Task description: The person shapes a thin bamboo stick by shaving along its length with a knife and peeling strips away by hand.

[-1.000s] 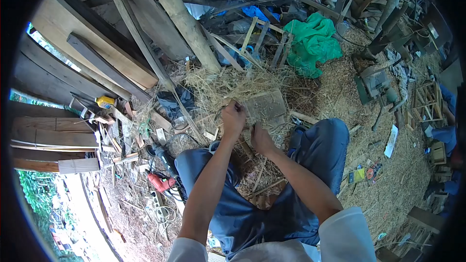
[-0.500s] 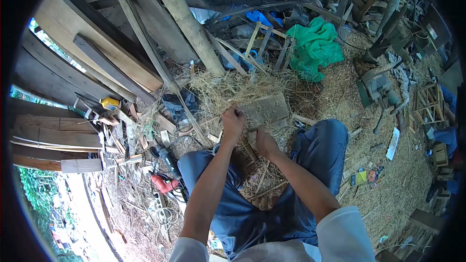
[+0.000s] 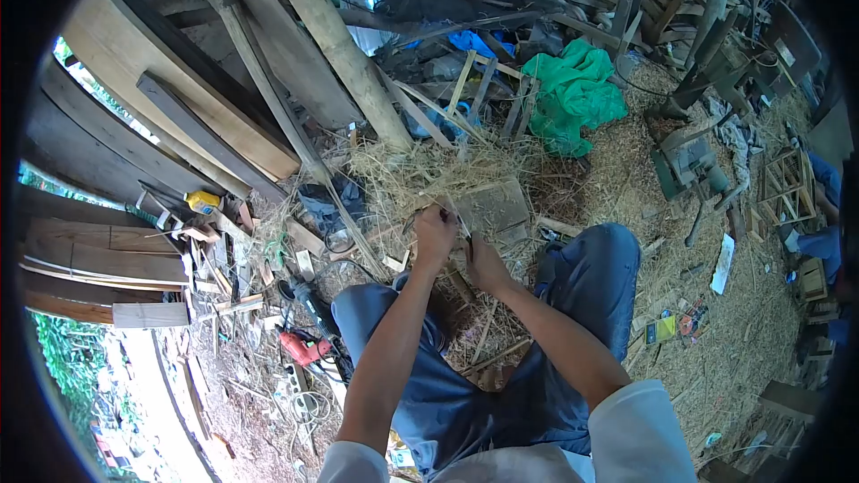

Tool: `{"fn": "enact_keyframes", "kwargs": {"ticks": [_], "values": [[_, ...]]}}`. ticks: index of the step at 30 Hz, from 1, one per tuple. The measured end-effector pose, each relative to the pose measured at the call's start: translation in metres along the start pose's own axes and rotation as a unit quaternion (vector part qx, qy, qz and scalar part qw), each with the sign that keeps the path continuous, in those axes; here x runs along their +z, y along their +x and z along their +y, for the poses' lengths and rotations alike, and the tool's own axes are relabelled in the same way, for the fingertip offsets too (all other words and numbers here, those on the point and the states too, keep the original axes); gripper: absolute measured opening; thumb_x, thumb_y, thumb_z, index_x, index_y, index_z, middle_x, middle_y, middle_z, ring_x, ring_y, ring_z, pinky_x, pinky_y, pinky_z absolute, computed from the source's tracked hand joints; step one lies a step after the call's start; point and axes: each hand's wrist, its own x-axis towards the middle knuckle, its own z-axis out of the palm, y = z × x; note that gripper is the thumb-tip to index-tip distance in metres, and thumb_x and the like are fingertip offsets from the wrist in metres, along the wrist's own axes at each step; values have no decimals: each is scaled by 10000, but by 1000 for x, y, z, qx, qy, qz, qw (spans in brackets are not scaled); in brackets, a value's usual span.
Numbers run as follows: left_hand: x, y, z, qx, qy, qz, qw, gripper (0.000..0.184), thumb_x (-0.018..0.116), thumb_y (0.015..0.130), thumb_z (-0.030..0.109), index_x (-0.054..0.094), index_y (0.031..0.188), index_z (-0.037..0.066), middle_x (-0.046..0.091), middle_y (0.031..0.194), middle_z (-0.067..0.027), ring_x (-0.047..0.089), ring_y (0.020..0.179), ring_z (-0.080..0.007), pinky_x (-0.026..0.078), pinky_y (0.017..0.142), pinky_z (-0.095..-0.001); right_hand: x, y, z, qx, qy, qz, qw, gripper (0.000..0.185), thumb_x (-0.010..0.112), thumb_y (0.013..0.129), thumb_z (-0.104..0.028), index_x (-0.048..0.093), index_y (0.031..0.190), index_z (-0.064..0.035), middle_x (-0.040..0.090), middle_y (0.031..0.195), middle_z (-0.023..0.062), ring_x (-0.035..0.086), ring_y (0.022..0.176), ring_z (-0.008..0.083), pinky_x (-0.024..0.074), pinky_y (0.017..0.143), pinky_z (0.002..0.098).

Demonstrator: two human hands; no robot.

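My left hand (image 3: 436, 233) is closed around a thin strip, whose dark curved end shows just to its left; its material is unclear. Close beside it, my right hand (image 3: 486, 266) grips a knife (image 3: 464, 227), the narrow pale blade angled up toward the left fingers. Both hands are over the near edge of a flat wooden board (image 3: 497, 204) lying on the ground. Below them, between my knees, a short round piece that looks like bamboo (image 3: 461, 286) lies tilted. The fingertips of both hands are partly hidden from above.
Shavings and straw cover the ground. To the left lie a red power tool (image 3: 304, 348), cables and a yellow bottle (image 3: 203, 202). A green sheet (image 3: 577, 94) lies ahead, with a metal machine (image 3: 689, 165) at the right. Long planks (image 3: 179, 80) lean at the upper left.
My right hand has turned, and the knife blade now points up beside my left hand. My left hand has shifted slightly down and right, with the strip's curved end now showing.
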Motion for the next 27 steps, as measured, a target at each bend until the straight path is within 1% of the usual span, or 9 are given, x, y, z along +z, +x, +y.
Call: {"fn": "enact_keyframes", "kwargs": {"ticks": [3,5,8,15,17,18,20,24,27], "values": [[-6,-4,1,-23,-6,-14,1000,121,634,723,32,560,802,-23,597,652,-188,622,623,-324,470,575,-378,-3,-1,1,-18,56,-4,998,179,417,919,-142,421,985,24,564,887,319,520,883,508,414,771,550],[-9,-1,2,-50,-3,-35,998,132,643,720,33,543,797,-7,602,654,-163,632,619,-284,473,575,-359,2,2,5,96,-15,-39,994,181,398,922,-136,411,1006,24,581,836,311,548,830,509,436,729,544],[-4,2,-11,-45,-12,-27,999,136,650,714,34,549,797,-5,601,652,-164,631,622,-292,473,572,-362,1,1,-3,35,-3,-12,999,189,395,929,-150,410,1003,23,589,840,326,574,821,501,445,692,558],[0,0,-8,13,16,-5,1000,151,661,716,35,547,803,-11,619,661,-153,643,619,-272,484,572,-348,13,9,18,74,-3,-27,997,202,421,906,-138,405,1017,29,584,862,351,585,851,494,459,718,553],[3,-1,-9,7,10,0,1000,136,655,726,29,546,797,-12,625,662,-145,646,618,-258,486,572,-343,43,18,51,6,-149,-42,988,213,424,902,-130,404,1021,45,589,858,344,584,850,497,461,721,549],[5,0,-15,-7,4,-10,1000,113,646,739,20,547,785,-12,627,655,-137,647,614,-241,487,570,-339,36,14,44,6,-148,-42,988,213,424,902,-130,404,1021,45,589,858,344,584,850,497,461,721,549],[3,1,-17,-19,0,-20,1000,93,636,753,11,548,772,-12,629,648,-130,648,611,-223,487,568,-335,11,5,15,64,-12,-16,998,237,425,902,-131,402,1048,54,590,859,343,584,841,500,460,723,552],[2,0,-16,6,21,-28,999,75,621,769,-2,548,780,-13,633,642,-133,650,606,-207,488,563,-330,38,11,49,18,-24,-13,999,242,428,895,-123,406,1053,59,587,862,349,583,846,500,454,732,551],[-3,2,-8,-1,23,-34,999,89,628,759,-1,556,810,-14,637,654,-146,650,609,-228,490,571,-334,25,9,36,61,-27,-38,997,279,424,881,-106,412,1092,76,593,868,335,580,853,495,447,731,543]]}}
